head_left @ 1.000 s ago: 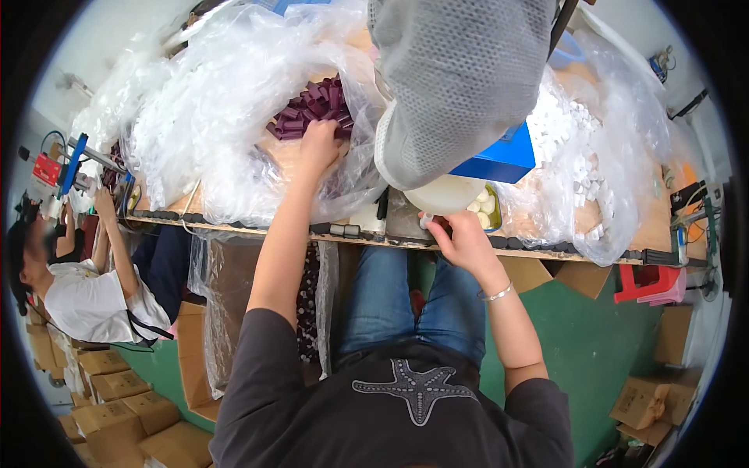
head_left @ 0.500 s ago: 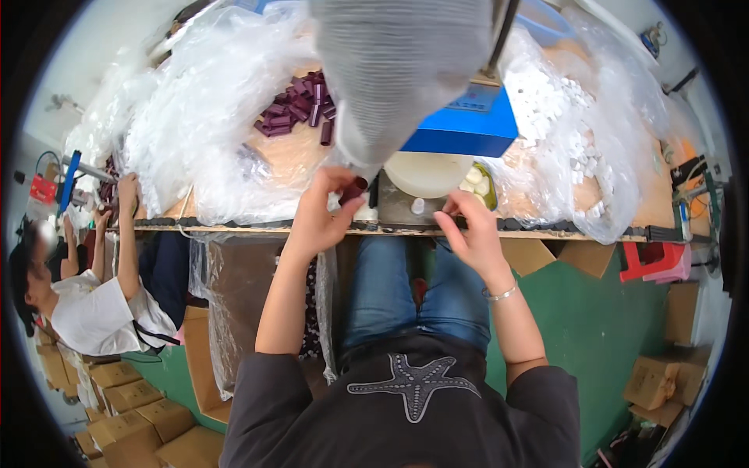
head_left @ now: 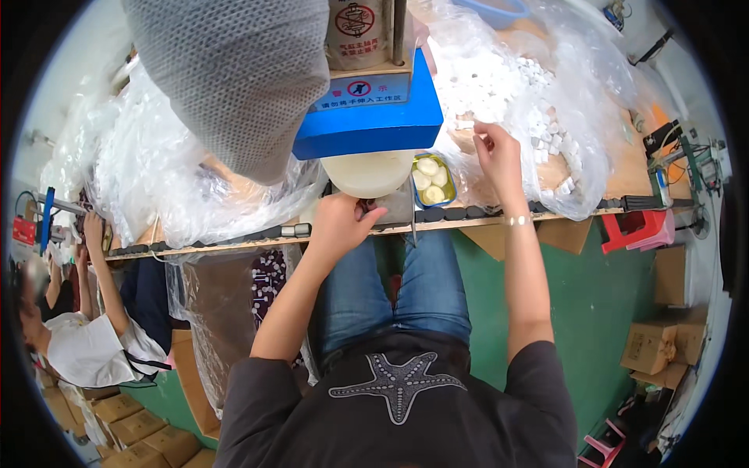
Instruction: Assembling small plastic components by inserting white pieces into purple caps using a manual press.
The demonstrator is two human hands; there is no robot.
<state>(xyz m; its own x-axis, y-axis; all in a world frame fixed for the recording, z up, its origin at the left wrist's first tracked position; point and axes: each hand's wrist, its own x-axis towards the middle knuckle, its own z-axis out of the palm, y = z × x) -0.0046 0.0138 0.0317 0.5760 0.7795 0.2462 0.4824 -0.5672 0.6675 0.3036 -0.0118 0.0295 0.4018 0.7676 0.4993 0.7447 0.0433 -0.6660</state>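
My left hand point(head_left: 340, 228) is closed on a dark maroon tube point(head_left: 364, 205) at the table's front edge, just below the round whitish pad point(head_left: 369, 172) of a press with a blue block point(head_left: 367, 129). Only a little of the tube shows between the fingers. Off to the right, my right hand point(head_left: 499, 160) has its fingertips pinched beside a pile of small white caps point(head_left: 488, 86); what lies between them, if anything, I cannot make out. A tin of round cream-coloured pieces point(head_left: 433, 180) stands between the hands.
Clear plastic sheeting point(head_left: 140, 156) covers the table's left part. Grey knit fabric point(head_left: 234, 78) hangs across the upper left, hiding what lies behind. A person in a white top point(head_left: 101, 343) works at far left. Cardboard boxes point(head_left: 133, 421) and a red stool point(head_left: 630, 230) are on the floor.
My left hand has brought the maroon tube under the round pad. My right hand has moved up and right to the white caps. The view has shifted, and the grey fabric sits further left.
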